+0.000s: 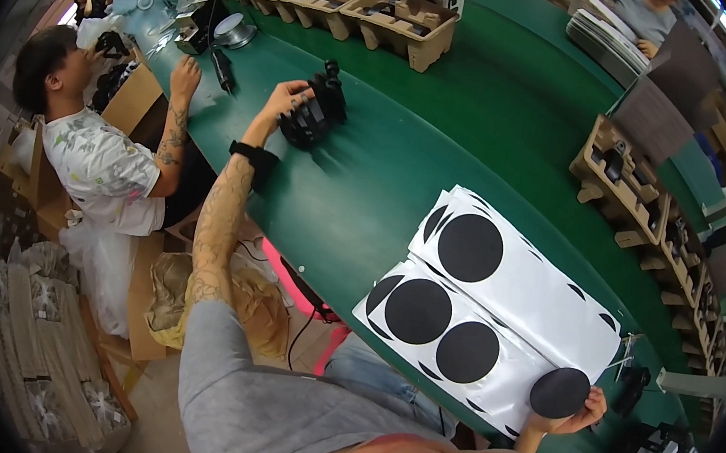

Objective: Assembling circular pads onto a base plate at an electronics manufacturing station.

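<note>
Contact with the black disc (560, 393) is calling for care, in the inspector's judgement: the right hand (584, 416) should be bearing on the rim only, sparing the broad face and lifting without creasing the white sheets (538, 289). The left hand (286, 102) should be steadying the black device (305, 125) firmly, bearing on its body rather than on any protruding part.

As to position, the disc is sitting in the right hand's grip — fingers are curling about its lower right edge — and is overlapping the near right corner of the sheets; whether it is touching them cannot be told. Three whole black circles (470, 248) are showing on the sheets, left of that hand.

The device is lying directly at the left hand, which is gripping its left side, beyond the sheets and well apart from them. Whether it is resting on the green tabletop (329, 214) or being raised cannot be told. A co-worker (99, 168) is sitting farther left, one forearm extending near a black tool (222, 70).
</note>
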`<state>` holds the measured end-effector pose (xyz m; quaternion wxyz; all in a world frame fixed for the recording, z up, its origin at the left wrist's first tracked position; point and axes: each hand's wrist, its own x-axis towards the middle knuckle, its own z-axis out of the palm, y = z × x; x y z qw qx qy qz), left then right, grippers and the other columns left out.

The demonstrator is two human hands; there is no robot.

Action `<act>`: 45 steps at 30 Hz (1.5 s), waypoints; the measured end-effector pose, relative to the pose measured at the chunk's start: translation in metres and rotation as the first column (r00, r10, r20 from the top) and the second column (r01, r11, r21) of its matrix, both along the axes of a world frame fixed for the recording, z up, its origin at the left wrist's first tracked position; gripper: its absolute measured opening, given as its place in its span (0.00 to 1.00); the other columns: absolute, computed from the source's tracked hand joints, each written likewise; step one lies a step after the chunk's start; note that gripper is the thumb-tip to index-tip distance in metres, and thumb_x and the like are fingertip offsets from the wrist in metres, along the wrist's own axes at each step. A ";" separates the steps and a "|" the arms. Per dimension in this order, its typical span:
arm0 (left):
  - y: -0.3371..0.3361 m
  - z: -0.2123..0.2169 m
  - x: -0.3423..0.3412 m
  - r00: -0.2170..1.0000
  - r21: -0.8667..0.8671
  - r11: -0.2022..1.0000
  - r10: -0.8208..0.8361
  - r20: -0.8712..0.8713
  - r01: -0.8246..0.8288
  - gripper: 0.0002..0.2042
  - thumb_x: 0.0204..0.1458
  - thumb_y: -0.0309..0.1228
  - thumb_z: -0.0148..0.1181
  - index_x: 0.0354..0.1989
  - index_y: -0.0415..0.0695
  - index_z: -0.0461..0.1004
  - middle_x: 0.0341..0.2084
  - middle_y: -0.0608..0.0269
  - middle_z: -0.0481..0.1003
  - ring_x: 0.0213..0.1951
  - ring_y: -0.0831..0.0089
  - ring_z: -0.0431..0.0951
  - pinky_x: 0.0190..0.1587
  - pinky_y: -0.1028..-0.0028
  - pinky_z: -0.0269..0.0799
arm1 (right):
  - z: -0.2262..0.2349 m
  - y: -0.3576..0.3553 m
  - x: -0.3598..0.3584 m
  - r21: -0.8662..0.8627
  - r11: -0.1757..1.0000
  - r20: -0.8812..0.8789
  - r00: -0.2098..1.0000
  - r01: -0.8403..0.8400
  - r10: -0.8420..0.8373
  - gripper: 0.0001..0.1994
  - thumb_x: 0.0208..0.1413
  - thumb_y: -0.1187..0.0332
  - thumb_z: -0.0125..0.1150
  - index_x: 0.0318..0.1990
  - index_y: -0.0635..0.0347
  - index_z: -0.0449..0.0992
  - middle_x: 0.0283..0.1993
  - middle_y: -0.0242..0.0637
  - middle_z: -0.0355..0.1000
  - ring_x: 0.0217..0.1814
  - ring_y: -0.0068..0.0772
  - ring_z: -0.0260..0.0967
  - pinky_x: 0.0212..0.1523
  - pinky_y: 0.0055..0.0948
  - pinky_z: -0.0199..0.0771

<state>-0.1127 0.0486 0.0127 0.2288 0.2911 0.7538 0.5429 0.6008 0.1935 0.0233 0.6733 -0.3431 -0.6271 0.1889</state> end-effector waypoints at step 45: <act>-0.029 0.089 0.426 0.602 0.746 0.666 -0.593 0.535 -0.007 0.41 0.54 0.62 0.28 0.66 0.38 0.48 0.59 0.36 0.60 0.58 0.50 0.66 0.58 0.59 0.63 | 0.068 -0.087 -0.155 -0.395 0.091 -0.667 0.354 -0.914 0.656 0.05 0.53 0.81 0.59 0.33 0.67 0.69 0.27 0.40 0.73 0.23 0.23 0.72 0.26 0.19 0.74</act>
